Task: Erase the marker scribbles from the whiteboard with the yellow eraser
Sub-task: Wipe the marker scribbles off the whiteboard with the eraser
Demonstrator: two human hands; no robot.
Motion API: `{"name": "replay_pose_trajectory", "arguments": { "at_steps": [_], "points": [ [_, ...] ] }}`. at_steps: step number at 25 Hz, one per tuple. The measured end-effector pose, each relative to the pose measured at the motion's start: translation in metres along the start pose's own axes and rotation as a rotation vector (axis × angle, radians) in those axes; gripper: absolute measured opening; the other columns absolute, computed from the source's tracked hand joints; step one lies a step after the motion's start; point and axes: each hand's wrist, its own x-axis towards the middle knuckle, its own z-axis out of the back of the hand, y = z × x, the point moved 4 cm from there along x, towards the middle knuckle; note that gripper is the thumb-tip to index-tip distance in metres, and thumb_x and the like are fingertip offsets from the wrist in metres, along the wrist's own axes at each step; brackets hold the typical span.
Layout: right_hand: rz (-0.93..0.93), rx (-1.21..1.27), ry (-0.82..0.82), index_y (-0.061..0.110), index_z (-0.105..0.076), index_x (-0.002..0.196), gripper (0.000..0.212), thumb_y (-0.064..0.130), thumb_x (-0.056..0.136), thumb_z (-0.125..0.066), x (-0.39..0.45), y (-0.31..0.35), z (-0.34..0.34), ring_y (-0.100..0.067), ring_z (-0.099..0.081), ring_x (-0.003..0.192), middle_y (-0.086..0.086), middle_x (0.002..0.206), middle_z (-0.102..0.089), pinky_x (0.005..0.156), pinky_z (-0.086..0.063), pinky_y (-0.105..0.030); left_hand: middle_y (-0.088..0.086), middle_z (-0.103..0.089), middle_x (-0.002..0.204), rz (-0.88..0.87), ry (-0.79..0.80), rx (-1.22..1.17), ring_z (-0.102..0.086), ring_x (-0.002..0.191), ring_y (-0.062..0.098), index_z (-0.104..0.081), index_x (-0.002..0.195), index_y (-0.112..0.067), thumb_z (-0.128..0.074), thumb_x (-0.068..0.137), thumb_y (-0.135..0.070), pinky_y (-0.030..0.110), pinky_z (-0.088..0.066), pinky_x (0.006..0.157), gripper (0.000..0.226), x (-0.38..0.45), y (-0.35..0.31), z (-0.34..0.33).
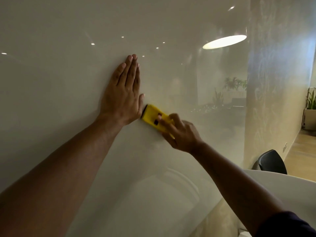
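Left hand [122,98] flat on whiteboard [51,82], fingers straight, grip holding nothing. Right hand [181,134] grip closed on yellow eraser [154,118], pressed to board just right of left thumb. No scribbles visible nearby.

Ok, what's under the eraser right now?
The eraser lies flat on the whiteboard, held by the right hand. No marks show around it; whatever is beneath is covered.
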Motion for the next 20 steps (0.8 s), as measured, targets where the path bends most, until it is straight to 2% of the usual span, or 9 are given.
{"name": "replay_pose_trajectory", "arguments": {
  "at_steps": [3,5,7,9,10,14,15,18,20],
  "points": [
    [0.09,-0.083,0.108,0.026,-0.04,0.15,0.054,0.035,0.102,-0.063,-0.019,-0.019,-0.002,-0.032,-0.057,0.054,-0.02,0.111,-0.061,0.049,-0.052,-0.036,0.03,0.01,0.172,-0.003,-0.025,0.023,0.007,0.163,0.037,0.009,0.162,0.011,-0.017,0.107,-0.041,0.044,0.003,0.134,0.08,-0.001,-0.001,-0.001],
    [-0.349,-0.105,0.141,0.03,-0.036,0.152,0.058,0.035,0.101,-0.065,-0.015,-0.056,0.002,-0.042,-0.063,0.06,-0.02,0.12,-0.059,0.052,-0.055,-0.043,0.03,0.009,0.173,-0.011,-0.019,0.001,0.007,0.163,0.037,0.007,0.163,0.01,-0.017,0.107,-0.039,0.044,0.003,0.134,0.078,-0.005,-0.001,-0.002],
    [-0.948,-0.072,0.167,0.027,-0.032,0.154,0.06,0.043,0.103,-0.058,-0.019,-0.094,0.008,-0.049,-0.068,0.086,-0.019,0.127,-0.057,0.068,-0.052,-0.048,0.03,0.01,0.173,-0.024,-0.017,-0.003,0.007,0.163,0.037,0.008,0.163,0.01,-0.016,0.108,-0.038,0.044,0.003,0.134,0.077,-0.012,-0.003,-0.003],
    [-1.211,0.007,0.147,0.023,-0.03,0.155,0.061,0.048,0.104,-0.052,-0.012,-0.095,0.009,-0.05,-0.065,0.101,-0.021,0.127,-0.058,0.077,-0.049,-0.048,0.03,0.01,0.172,-0.036,-0.016,-0.022,0.008,0.163,0.037,0.008,0.163,0.01,-0.016,0.108,-0.037,0.045,0.003,0.134,0.076,-0.016,-0.005,-0.003],
    [-1.168,0.03,0.114,0.022,-0.031,0.156,0.062,0.049,0.104,-0.052,0.0,-0.084,0.006,-0.05,-0.066,0.098,-0.021,0.126,-0.058,0.075,-0.05,-0.048,0.03,0.01,0.172,-0.035,-0.021,-0.032,0.008,0.163,0.037,0.008,0.163,0.01,-0.015,0.108,-0.037,0.045,0.003,0.134,0.076,-0.016,-0.005,-0.003],
    [-0.555,0.009,0.017,0.02,-0.04,0.156,0.062,0.047,0.102,-0.056,0.042,-0.042,0.005,-0.045,-0.063,0.067,-0.014,0.118,-0.058,0.052,-0.053,-0.044,0.031,0.014,0.171,-0.037,-0.003,-0.055,0.011,0.163,0.038,0.01,0.162,0.01,-0.012,0.108,-0.038,0.045,0.004,0.134,0.076,-0.015,-0.003,-0.003],
    [-0.619,-0.007,0.023,0.023,-0.038,0.156,0.062,0.047,0.102,-0.056,0.048,-0.057,0.012,-0.046,-0.065,0.073,-0.014,0.12,-0.057,0.057,-0.054,-0.046,0.031,0.015,0.171,-0.049,0.004,-0.057,0.012,0.162,0.038,0.011,0.162,0.01,-0.012,0.108,-0.039,0.045,0.006,0.134,0.076,-0.016,-0.001,-0.002],
    [-1.256,0.029,0.034,0.025,-0.031,0.155,0.059,0.047,0.104,-0.051,0.059,-0.111,0.023,-0.046,-0.065,0.106,-0.019,0.125,-0.059,0.085,-0.05,-0.047,0.029,0.019,0.17,-0.087,0.017,-0.032,0.015,0.162,0.037,0.014,0.162,0.009,-0.012,0.109,-0.042,0.045,0.011,0.132,0.078,-0.018,0.006,0.0],
    [-1.319,0.1,-0.037,0.023,-0.031,0.154,0.057,0.045,0.104,-0.049,0.083,-0.104,0.021,-0.046,-0.064,0.107,-0.02,0.122,-0.058,0.086,-0.049,-0.046,0.028,0.021,0.17,-0.102,0.038,-0.055,0.017,0.161,0.036,0.016,0.162,0.007,-0.014,0.109,-0.043,0.044,0.012,0.132,0.079,-0.018,0.008,0.002]
  ]
}}
